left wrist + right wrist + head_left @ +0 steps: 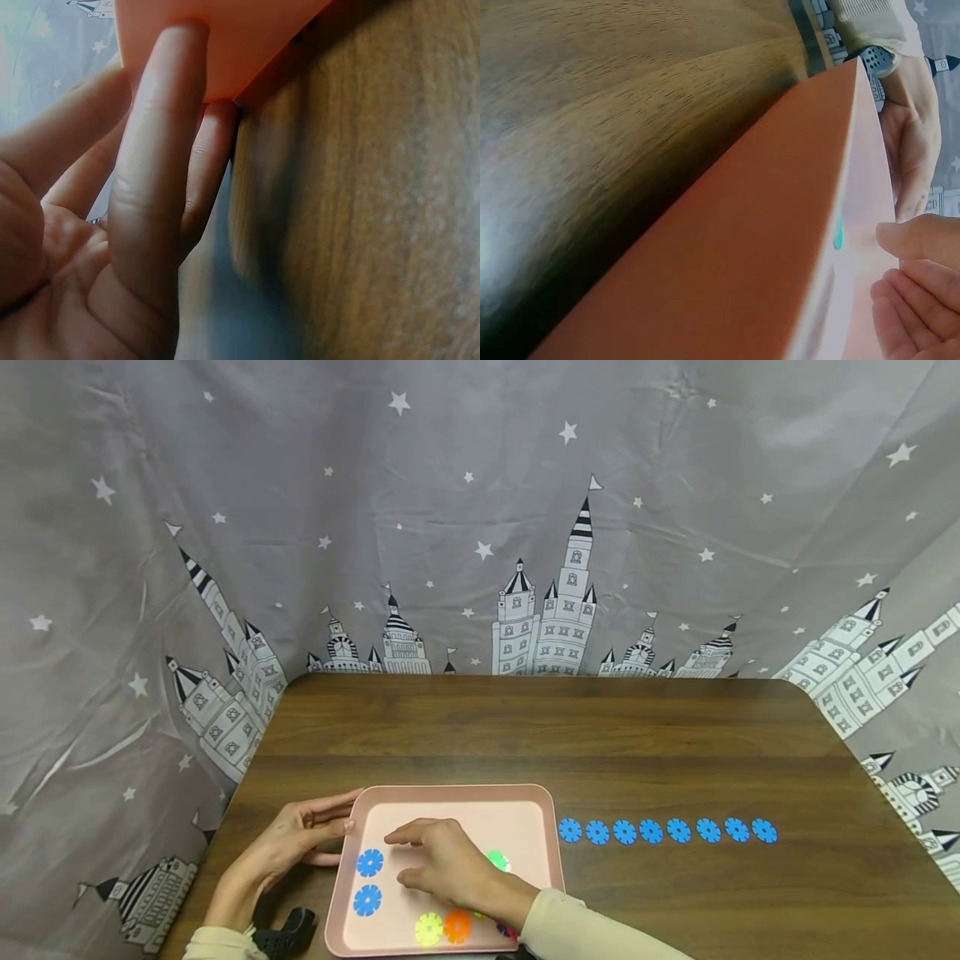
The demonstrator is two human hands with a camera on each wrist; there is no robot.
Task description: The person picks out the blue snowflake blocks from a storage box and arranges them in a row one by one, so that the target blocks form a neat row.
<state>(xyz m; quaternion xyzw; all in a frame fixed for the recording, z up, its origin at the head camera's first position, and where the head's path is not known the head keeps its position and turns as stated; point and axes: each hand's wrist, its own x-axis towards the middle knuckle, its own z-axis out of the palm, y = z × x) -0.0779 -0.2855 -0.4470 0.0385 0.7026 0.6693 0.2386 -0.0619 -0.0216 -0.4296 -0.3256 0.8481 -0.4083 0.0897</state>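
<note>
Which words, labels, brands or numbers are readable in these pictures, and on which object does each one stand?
None: no readable text shows in any view.
Curtain: printed stars and castles only, no letters.
Pink tray: plain, no label.
Blue discs and table: no markings.
Black object by the left hand: too small to tell.

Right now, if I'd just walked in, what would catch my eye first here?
Probably the neat row of blue discs on the wooden table, right of the pink tray. Next, the hands: the right hand hovers inside the tray among coloured discs, while the left hand rests against the tray's left edge.
</note>
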